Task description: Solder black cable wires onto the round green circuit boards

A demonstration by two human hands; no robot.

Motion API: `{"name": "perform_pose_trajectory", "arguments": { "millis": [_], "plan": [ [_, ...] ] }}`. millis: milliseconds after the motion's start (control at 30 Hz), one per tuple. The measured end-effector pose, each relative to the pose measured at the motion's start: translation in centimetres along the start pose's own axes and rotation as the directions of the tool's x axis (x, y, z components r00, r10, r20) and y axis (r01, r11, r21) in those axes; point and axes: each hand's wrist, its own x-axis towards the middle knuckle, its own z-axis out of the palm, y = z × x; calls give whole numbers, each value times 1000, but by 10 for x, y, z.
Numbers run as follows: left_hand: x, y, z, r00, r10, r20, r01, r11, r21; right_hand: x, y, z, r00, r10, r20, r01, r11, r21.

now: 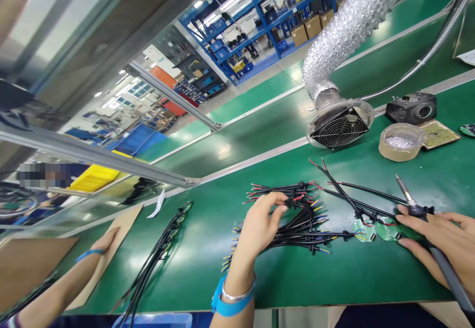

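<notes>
Black cables (297, 224) lay bunched on the green workbench (200, 268), where the left hand (260, 223) pinched one dark cable end (288, 203) between thumb and index finger. The right hand (447, 234) held a soldering iron (445, 271), fingers closed about its handle, beside green circuit boards (388, 231) to the right of the bunch.

Soldering iron (441, 263), dark-handled, slanted in my right hand (443, 236), its metal end pointing away from me; black cables (297, 219), loosely piled, coloured at their ends, one pinched in my left hand (260, 221); green circuit boards (388, 231), flat, between pile and iron.
</notes>
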Motion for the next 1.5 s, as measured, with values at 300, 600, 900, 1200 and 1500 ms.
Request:
{"name": "perform_pose_trajectory", "arguments": {
  "millis": [300, 600, 900, 1200, 1500],
  "plan": [
    [5, 40, 20, 985, 148, -88, -161, 973, -167, 12, -7, -8, 1000, 20, 3, -21, 998, 66],
    [14, 62, 13, 985, 137, 100, -126, 986, -111, 15, -13, -10, 998, 60, 16, -61, 995, 84],
    [9, 67, -11, 945, 33, -325, -183, 877, -444, 19, -15, -12, 998, 58, 17, -59, 991, 118],
    [16, 139, 64, 944, 329, -9, -290, 820, -493, 49, -63, -28, 906, 375, -197, -260, 860, 439],
    [18, 136, 71, 935, 169, 311, 147, 616, -774, 55, -59, -11, 874, 402, -273, -202, 812, 548]
  ]
}}
